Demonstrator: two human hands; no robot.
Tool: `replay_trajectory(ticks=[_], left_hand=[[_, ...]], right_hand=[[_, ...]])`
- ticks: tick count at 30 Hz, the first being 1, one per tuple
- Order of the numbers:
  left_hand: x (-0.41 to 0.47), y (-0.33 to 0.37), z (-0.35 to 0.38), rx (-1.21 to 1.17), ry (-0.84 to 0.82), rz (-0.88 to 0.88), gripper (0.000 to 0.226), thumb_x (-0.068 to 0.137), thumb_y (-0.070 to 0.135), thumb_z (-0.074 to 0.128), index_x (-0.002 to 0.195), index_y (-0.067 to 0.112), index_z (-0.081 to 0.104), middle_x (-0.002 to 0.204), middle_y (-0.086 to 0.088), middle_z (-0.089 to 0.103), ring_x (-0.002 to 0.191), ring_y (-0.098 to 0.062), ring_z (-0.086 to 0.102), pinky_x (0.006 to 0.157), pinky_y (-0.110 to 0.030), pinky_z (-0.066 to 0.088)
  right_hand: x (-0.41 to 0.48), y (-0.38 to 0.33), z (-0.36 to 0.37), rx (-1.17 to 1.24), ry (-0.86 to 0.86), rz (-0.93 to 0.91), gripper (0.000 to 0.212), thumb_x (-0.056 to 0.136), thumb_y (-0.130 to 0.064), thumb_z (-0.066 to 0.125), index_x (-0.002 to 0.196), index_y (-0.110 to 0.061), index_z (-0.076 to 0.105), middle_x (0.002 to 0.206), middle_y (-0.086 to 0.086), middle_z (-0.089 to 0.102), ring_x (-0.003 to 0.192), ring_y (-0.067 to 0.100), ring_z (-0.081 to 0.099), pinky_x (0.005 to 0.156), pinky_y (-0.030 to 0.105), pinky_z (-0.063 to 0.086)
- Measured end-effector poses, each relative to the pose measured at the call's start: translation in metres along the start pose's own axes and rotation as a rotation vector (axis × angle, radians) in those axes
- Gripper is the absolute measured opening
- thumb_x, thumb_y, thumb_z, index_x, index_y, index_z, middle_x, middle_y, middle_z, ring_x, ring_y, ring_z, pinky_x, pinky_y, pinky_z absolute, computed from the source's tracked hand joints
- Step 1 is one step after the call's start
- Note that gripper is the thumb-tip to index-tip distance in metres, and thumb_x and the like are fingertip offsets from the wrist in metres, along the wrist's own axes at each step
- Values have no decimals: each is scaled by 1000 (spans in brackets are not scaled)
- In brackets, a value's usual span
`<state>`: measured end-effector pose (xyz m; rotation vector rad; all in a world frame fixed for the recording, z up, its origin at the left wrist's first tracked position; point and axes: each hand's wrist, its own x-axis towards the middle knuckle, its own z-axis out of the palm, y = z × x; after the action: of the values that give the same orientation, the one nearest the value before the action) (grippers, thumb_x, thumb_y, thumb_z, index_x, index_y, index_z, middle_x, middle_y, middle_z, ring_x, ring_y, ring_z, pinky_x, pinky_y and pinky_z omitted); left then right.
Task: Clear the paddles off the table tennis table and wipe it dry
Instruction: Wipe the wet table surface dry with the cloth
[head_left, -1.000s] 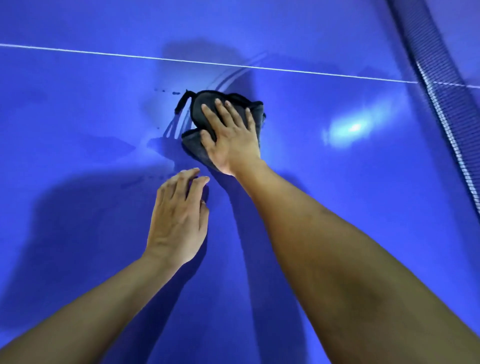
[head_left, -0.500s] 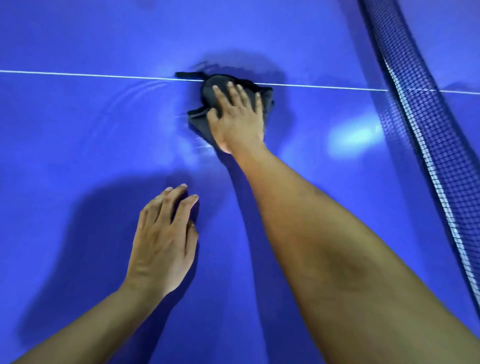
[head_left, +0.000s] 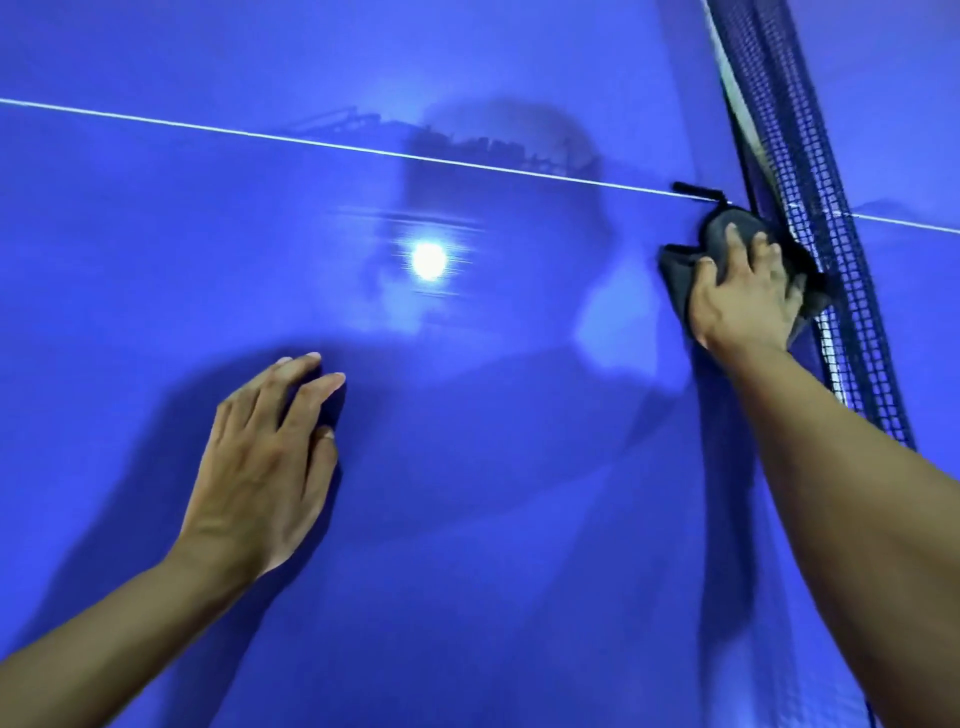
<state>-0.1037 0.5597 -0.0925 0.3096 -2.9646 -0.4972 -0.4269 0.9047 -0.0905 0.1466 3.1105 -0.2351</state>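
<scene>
Bare forearms (head_left: 857, 519) — left hand (head_left: 260, 467), right hand (head_left: 743, 306), short pale nails

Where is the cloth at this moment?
In the head view the cloth is at the right, pressed under the right hand, against the net and by the white line.

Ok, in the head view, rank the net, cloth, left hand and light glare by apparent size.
Largest first:
net
left hand, enlarged by nearness
cloth, partly hidden under the right hand
light glare
</scene>
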Motion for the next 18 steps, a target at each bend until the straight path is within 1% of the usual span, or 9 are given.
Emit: replay_trajectory(ticks=[3, 5, 7, 9, 11, 13, 14, 16, 18], left_hand=[[-9, -7, -5, -16, 20, -20, 48, 98, 27, 36, 139, 9, 54, 150, -10, 44, 139, -37, 42, 109, -48, 34], [-21, -14, -10, -18, 20, -42, 48, 99, 27, 36, 139, 9, 53, 149, -10, 44, 138, -37, 42, 109, -48, 35], [-38, -21, -17, -15, 20, -90, 49, 98, 28, 35, 139, 9, 54, 149, -10, 45, 137, -36, 43, 109, -48, 35], [-51, -24, -24, -17, 20, -116, 49, 98, 27, 35, 139, 9, 54, 149, -9, 46, 134, -36, 45, 108, -46, 36], [-64, -29, -29, -9, 8, -141, 49, 97, 27, 36, 139, 10, 55, 148, -9, 47, 130, -35, 48, 108, -46, 36], [-76, -33, -29, -8, 5, -155, 49, 96, 27, 37, 139, 9, 55, 148, -9, 47, 130, -35, 48, 108, -46, 36], [-82, -34, -28, -1, 1, -158, 50, 96, 26, 37, 139, 9, 55, 149, -9, 46, 132, -35, 47, 109, -47, 35], [-90, -35, -25, 16, -7, -140, 51, 95, 26, 36, 138, 7, 55, 151, -10, 45, 139, -35, 44, 112, -48, 34], [-93, -35, -23, 21, -11, -132, 52, 96, 27, 35, 139, 6, 55, 152, -10, 45, 143, -34, 41, 113, -48, 33]], right_hand=[[-10, -18, 1, -21, 3, -31, 62, 104, -46, 28, 162, -29, 18, 170, 6, 12, 157, 21, 7, 126, 52, -2], [-24, -53, 7, -54, -4, -99, 62, 104, -46, 28, 162, -28, 17, 170, 7, 11, 157, 22, 9, 126, 52, -1], [-48, -112, 22, -61, 2, -234, 62, 104, -47, 29, 162, -28, 19, 170, 7, 13, 157, 22, 12, 126, 51, 1], [-80, -180, 37, -34, 11, -400, 63, 102, -49, 30, 161, -28, 24, 169, 8, 18, 156, 23, 16, 126, 50, 2], [-130, -249, 52, 26, -2, -566, 65, 97, -48, 33, 158, -27, 33, 166, 8, 27, 155, 23, 21, 126, 50, 5], [-184, -300, 62, 115, 2, -725, 64, 93, -46, 42, 154, -25, 44, 162, 9, 37, 152, 24, 29, 125, 51, 10], [-209, -317, 65, 151, -12, -796, 63, 92, -44, 45, 152, -25, 46, 161, 9, 38, 151, 24, 30, 124, 51, 11], [-242, -333, 69, 129, -51, -913, 62, 95, -44, 46, 154, -27, 42, 164, 6, 33, 153, 20, 25, 124, 50, 7], [-249, -330, 69, 88, -84, -955, 60, 98, -45, 43, 156, -32, 37, 166, 2, 28, 154, 17, 20, 125, 48, 2]])
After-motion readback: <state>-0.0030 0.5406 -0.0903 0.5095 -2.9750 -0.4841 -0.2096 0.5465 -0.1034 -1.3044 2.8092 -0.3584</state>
